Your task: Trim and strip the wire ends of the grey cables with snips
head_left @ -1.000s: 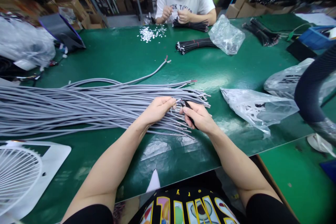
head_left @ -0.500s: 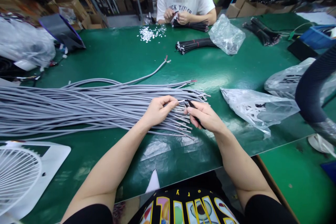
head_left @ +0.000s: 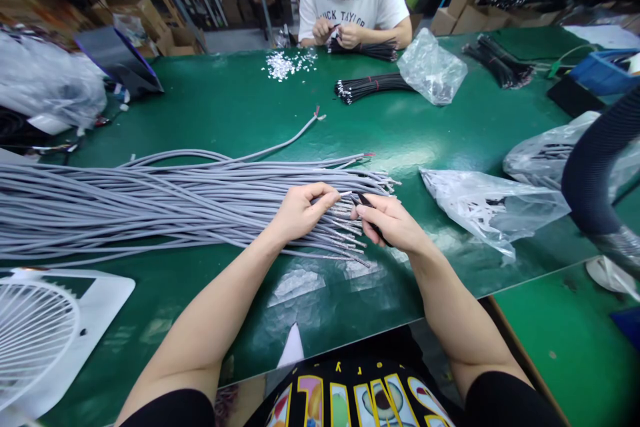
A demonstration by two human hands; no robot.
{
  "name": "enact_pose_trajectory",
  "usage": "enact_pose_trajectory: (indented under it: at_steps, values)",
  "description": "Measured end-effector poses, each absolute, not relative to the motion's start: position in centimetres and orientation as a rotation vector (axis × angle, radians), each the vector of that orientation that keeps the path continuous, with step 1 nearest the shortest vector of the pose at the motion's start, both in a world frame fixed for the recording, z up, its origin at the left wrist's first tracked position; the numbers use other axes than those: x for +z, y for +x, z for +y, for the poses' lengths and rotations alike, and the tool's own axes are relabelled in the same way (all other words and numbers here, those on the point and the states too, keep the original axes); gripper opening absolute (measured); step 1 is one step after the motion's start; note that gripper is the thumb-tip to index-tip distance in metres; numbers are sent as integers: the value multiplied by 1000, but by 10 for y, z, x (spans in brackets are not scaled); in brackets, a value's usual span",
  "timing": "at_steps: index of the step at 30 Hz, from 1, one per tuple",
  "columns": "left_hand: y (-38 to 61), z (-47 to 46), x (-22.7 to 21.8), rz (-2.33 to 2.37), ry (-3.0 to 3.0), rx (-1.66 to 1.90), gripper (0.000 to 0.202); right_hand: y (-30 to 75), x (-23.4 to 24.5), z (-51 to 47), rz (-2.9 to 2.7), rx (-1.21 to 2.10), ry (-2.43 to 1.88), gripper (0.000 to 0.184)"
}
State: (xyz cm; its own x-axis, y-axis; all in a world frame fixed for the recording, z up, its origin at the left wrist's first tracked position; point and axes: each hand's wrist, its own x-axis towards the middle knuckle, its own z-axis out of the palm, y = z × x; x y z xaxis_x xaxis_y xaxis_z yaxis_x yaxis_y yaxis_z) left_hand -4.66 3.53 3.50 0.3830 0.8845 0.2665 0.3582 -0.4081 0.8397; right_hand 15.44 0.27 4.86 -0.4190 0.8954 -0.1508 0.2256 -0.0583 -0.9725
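- A green surface (head_left: 225, 100) carries grey cables (head_left: 125, 207) fanned across its near half.
- Black cable bundles (head_left: 370, 85) and small white parts (head_left: 287, 63) lie near the far edge.
- A clear plastic bag (head_left: 480, 203) lies at the right, and a white fan (head_left: 45, 333) at the near left.

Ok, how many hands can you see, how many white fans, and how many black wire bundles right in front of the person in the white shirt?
Hands: 4 (left hand pinching a grey cable, right hand holding a black tool, plus the co-worker's hands)
White fans: 1
Black wire bundles: 2
Total: 7
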Motion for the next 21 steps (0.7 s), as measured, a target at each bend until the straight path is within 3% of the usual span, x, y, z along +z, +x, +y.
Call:
enact_pose_trajectory:
  at_steps: [21]
  values:
    - [-47, 34, 39, 1088, 1963, 930, 29, 155, 47, 3, -1665, 1518, -1202, 25]
